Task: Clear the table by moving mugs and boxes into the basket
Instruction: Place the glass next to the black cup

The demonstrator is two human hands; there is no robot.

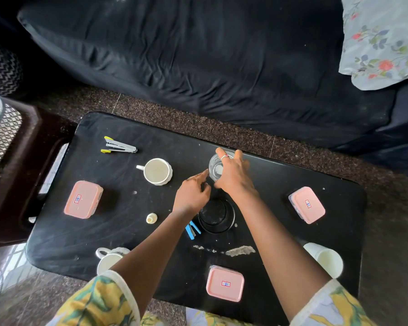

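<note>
A clear glass (216, 169) stands near the far edge of the black table (85, 231). My right hand (233, 177) is curled around its right side and rim. My left hand (192, 192) is just left of it, with the index finger touching the glass. A white mug (157, 171) stands upright to the left. A second white mug (110, 257) sits at the near left, partly under my left arm. A white cup (325, 258) lies at the near right. Three pink-lidded boxes rest at the left (83, 200), the right (307, 204) and the near middle (224, 283).
A stapler (119, 147) lies at the far left of the table. A small white cap (151, 218), a blue clip (192, 230) and a round black lid (216, 215) sit mid-table. A mesh basket (0, 132) stands at the left. A dark sofa (198, 55) lies beyond.
</note>
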